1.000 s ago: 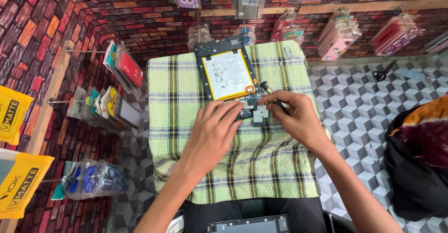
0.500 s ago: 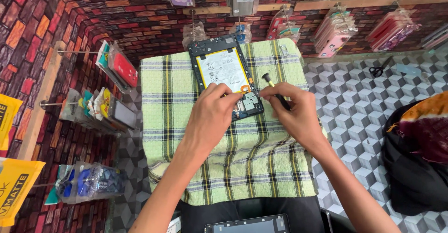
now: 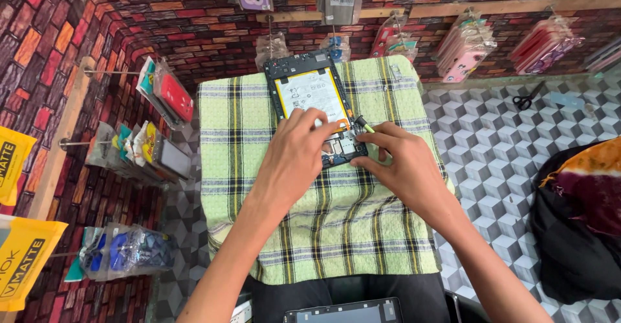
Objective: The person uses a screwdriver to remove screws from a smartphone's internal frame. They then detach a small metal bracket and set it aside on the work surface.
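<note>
An opened tablet (image 3: pixel 315 109) with its back cover removed lies on a green checked cloth (image 3: pixel 310 219), near the far edge of the cloth. The left hand (image 3: pixel 294 158) rests on the lower part of the tablet, fingers bent, pressing on it; it holds nothing that I can see. The right hand (image 3: pixel 401 164) is just right of the tablet's lower corner and is closed around a small screwdriver (image 3: pixel 363 125). Scissors (image 3: pixel 529 95) lie well apart, right of the tablet.
</note>
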